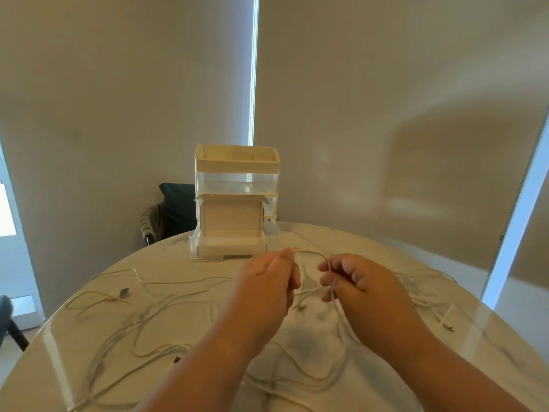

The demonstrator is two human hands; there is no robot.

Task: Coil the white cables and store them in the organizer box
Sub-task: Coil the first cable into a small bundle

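Note:
A white cable [310,251] arcs between my two hands above the table's middle. My left hand [269,282] pinches one end of that arc near its thumb. My right hand [352,278] curls its fingers round the cable, and the strands hang down below it. Several more white cables [166,282] lie spread loose over the marble table [490,337], some with connector ends [124,292]. The organizer box [236,176] stands at the table's far edge, with its bottom drawer [230,243] pulled out and an open cardboard box inside it.
A dark chair with a cushion [175,209] stands behind the table at the left. Another chair's edge [7,316] shows at the far left. Closed blinds [386,114] fill the wall behind. Loose cables [439,313] also lie near the table's right edge.

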